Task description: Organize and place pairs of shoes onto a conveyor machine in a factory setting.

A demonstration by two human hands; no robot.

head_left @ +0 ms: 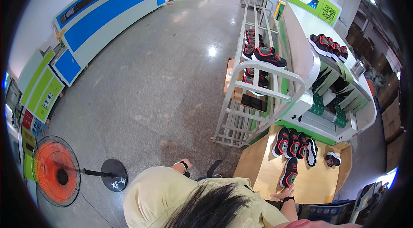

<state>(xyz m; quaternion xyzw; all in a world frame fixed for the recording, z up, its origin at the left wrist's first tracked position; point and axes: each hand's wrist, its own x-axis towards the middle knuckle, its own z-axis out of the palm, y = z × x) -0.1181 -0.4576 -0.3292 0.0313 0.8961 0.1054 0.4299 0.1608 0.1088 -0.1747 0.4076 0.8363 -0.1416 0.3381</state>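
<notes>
My right hand (283, 193), with a dark band at the wrist, rests at the near edge of a wooden table (262, 170). Its fingers are spread and lie close to the heel of a black sneaker (289, 172) with red trim and a white sole; I cannot tell if they touch it. Beyond it stands a row of similar sneakers (292, 143). One sneaker beside them lies tipped with its white sole (312, 152) showing, and another (332, 159) sits farther right. My left hand (186, 164), banded at the wrist, hangs over the floor away from the table; its fingers are too small to make out.
A white metal rack (230, 112) holding sneakers (269, 57) and a dark phone-like slab (254, 103) stands beyond the table. Behind it is a white-and-green machine (297, 107) with more sneakers (329, 47) on top. An orange fan (57, 171) stands at left, near a long blue-and-white machine (107, 17).
</notes>
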